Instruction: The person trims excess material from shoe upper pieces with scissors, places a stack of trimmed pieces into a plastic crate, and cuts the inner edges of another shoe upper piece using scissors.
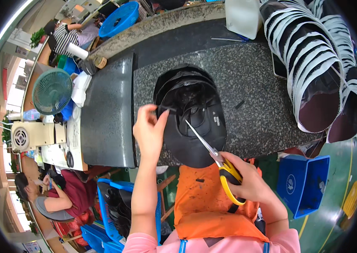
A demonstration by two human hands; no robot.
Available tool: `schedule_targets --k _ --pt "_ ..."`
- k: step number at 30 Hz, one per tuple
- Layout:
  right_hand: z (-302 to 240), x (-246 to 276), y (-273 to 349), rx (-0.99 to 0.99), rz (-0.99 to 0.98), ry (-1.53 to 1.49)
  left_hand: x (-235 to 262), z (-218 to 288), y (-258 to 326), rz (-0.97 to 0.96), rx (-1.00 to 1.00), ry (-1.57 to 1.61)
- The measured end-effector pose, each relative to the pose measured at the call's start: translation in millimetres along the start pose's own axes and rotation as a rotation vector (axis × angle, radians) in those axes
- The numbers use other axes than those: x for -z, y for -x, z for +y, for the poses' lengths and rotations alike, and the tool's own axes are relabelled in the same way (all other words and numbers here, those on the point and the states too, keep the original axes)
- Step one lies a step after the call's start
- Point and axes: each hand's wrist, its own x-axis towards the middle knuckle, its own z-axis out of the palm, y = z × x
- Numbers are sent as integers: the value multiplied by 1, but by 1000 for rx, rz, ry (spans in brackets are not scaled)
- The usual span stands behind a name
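- Head view looked straight down on a speckled stone worktable (254, 84), with a black cap (195, 122) lying at its near edge, right in front of the person.
- Left hand (149, 128) was up over the cap's left side, thumb and forefinger pressed together on a thin black strip or thread end (166, 109) sticking off the cap, pulling it out sideways.
- Right hand (250, 181) was wrapped around yellow-handled scissors (216, 162), fingers through the loops, blades barely parted and pointing up-left across the cap toward that strip.
- Looked to me like the trimming step, cut not yet made.
- My guess: the next move needed the tips slid up to the base of the strip, keeping it taut, and snipping close without nicking the cap fabric.
- A stack of black-and-white cap brims (313, 63) sat at the far right of the table.
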Motion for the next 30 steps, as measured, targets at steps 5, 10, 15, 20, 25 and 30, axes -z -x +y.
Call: schedule_targets --k 5,10,15,20,25,30 --pt "2 -19 -17 -128 32 -104 -1 8 -5 109 -401 -116" --pt "2 -29 -24 39 185 151 -6 6 -1 28 -283 24" --pt "-5 -35 -26 69 175 233 8 25 -35 -243 -145 -383" --pt "0 -31 -22 13 208 180 28 11 -15 -401 249 669" --pt "-3 -25 -20 82 230 326 34 1 26 -543 643 1265" --pt "-14 -11 -8 80 190 465 32 16 57 -424 590 1313"
